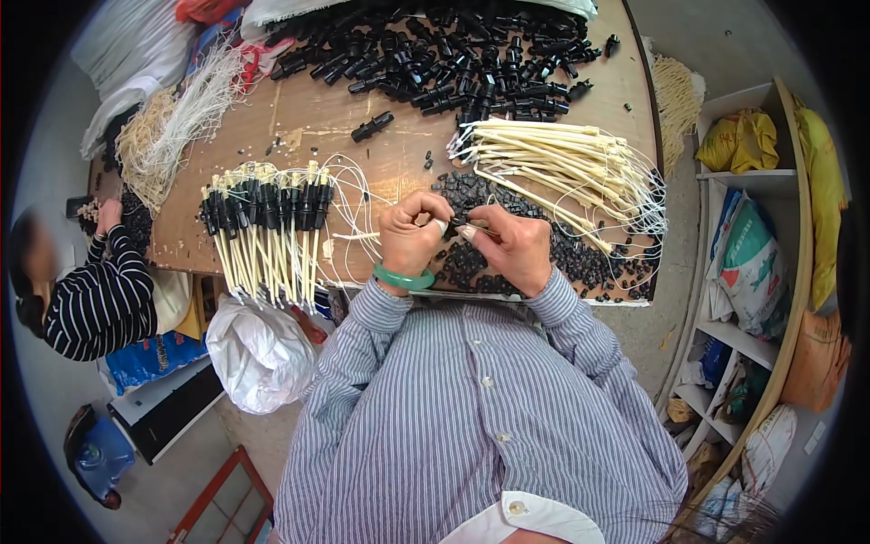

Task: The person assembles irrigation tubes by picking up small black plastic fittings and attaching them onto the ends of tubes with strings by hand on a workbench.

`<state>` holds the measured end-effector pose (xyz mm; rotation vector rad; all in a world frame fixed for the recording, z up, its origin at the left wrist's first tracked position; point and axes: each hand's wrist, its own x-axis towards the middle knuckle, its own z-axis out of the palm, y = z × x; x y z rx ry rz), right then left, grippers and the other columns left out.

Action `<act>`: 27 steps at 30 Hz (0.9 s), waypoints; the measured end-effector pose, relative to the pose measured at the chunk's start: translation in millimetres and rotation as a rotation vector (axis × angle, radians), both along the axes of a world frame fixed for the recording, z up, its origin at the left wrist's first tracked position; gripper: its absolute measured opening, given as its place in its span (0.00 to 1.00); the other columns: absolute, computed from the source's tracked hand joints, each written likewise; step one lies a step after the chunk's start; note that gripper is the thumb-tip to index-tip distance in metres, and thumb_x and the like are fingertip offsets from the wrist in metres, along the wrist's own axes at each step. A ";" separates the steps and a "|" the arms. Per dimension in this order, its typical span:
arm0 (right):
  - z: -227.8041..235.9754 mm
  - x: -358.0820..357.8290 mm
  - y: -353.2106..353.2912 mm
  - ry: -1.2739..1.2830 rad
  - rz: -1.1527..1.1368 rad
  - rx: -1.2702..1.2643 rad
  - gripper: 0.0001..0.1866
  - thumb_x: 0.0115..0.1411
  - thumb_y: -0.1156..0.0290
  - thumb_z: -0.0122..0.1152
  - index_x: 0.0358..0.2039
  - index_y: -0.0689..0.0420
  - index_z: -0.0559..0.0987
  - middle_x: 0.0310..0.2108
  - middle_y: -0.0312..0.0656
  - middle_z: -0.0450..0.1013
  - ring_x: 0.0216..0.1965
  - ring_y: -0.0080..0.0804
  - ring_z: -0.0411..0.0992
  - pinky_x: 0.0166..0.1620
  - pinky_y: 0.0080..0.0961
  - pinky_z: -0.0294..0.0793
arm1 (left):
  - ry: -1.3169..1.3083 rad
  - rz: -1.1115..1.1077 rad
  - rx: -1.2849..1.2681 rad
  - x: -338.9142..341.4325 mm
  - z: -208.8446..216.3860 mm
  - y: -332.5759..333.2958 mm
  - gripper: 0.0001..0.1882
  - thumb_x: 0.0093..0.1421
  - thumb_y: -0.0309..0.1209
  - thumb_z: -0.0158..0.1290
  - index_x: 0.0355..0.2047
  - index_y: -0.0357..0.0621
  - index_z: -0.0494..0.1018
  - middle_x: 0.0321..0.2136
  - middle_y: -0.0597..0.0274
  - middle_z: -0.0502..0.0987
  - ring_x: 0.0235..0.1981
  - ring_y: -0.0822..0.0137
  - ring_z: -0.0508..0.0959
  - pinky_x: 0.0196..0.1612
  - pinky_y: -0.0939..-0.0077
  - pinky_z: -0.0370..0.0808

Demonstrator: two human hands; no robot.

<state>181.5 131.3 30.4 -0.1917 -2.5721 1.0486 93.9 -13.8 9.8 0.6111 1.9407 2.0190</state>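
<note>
1. Holds both elbows bent outward in striped sleeves (573, 304), with wrists just inside the near edge of the worktop (408, 159).
2. Curls the left hand (410, 234) inward, wearing a green bangle (404, 279) at the wrist; closes its grip, thumb to forefinger, on a small black part (457, 221).
3. Meets it with the right hand (513, 243), turned inward, knuckles up, pinching the same part; cannot tell its exact shape behind the fingertips.
4. Has that part in front of the chest, above the near side of the worktop, beside a heap of small black pieces (584, 254) that spreads around the right hand toward the right edge.
5. Offers bare board beyond the left hand, toward a lone black fitting (372, 126).
6. Meets limits there: on the left, black-sleeved rods (269, 213); on the right, a sheaf of cream rods (544, 154); at the far side, a pile of black plastic fittings (453, 68).
7. Drops past the right edge to floor (634, 335), then a shelf unit (748, 181); at near left, to a white sack (258, 354).
</note>
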 end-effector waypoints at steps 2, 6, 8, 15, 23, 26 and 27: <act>-1.4 -0.6 0.4 0.022 0.010 0.027 0.04 0.50 0.69 0.66 0.26 0.53 0.79 0.19 0.36 0.75 0.17 0.30 0.75 0.20 0.25 0.72 | -0.161 -0.017 0.123 -2.6 -2.6 -1.5 0.10 0.47 0.11 0.47 0.24 0.38 0.74 0.26 0.66 0.77 0.30 0.78 0.74 0.34 0.85 0.72; -0.8 -1.2 2.7 0.098 0.032 0.126 0.05 0.49 0.73 0.67 0.26 0.57 0.80 0.18 0.38 0.75 0.18 0.30 0.75 0.21 0.24 0.72 | -0.106 -0.057 0.004 -3.6 10.2 1.3 0.08 0.46 0.13 0.50 0.25 0.37 0.75 0.27 0.63 0.77 0.30 0.74 0.76 0.35 0.82 0.73; -1.4 -0.3 4.3 0.085 0.030 0.147 0.05 0.49 0.74 0.67 0.26 0.57 0.80 0.18 0.38 0.75 0.18 0.30 0.75 0.21 0.24 0.72 | 0.356 0.007 -0.205 -4.0 24.2 6.1 0.08 0.44 0.16 0.54 0.26 0.38 0.75 0.27 0.60 0.78 0.30 0.70 0.77 0.34 0.77 0.74; -6.0 -0.3 3.1 0.138 0.056 0.169 0.06 0.50 0.68 0.66 0.22 0.53 0.78 0.16 0.35 0.73 0.13 0.30 0.71 0.17 0.25 0.68 | 0.288 -0.117 -0.230 -6.9 1.0 -1.3 0.11 0.40 0.16 0.54 0.27 0.39 0.76 0.26 0.60 0.77 0.31 0.65 0.77 0.33 0.72 0.73; -8.7 2.0 6.4 0.131 0.027 -0.066 0.04 0.49 0.72 0.67 0.26 0.54 0.80 0.18 0.36 0.75 0.17 0.29 0.75 0.20 0.23 0.71 | 0.437 -0.122 -0.278 -4.0 17.6 4.1 0.16 0.43 0.18 0.52 0.35 0.39 0.78 0.33 0.53 0.80 0.36 0.60 0.80 0.39 0.71 0.77; -12.8 1.6 6.6 0.182 0.029 -0.056 0.06 0.49 0.73 0.66 0.30 0.54 0.82 0.19 0.37 0.76 0.18 0.29 0.75 0.20 0.23 0.72 | 0.244 -0.317 -0.405 -11.2 7.2 -10.2 0.20 0.44 0.20 0.54 0.41 0.37 0.77 0.36 0.49 0.80 0.37 0.59 0.81 0.41 0.70 0.78; -14.5 1.5 6.3 0.244 0.023 0.003 0.07 0.49 0.74 0.65 0.31 0.54 0.82 0.21 0.37 0.77 0.18 0.29 0.76 0.20 0.23 0.72 | 0.175 -0.348 -0.450 -11.8 8.3 -10.3 0.20 0.45 0.20 0.55 0.42 0.35 0.76 0.36 0.49 0.80 0.37 0.60 0.81 0.42 0.71 0.78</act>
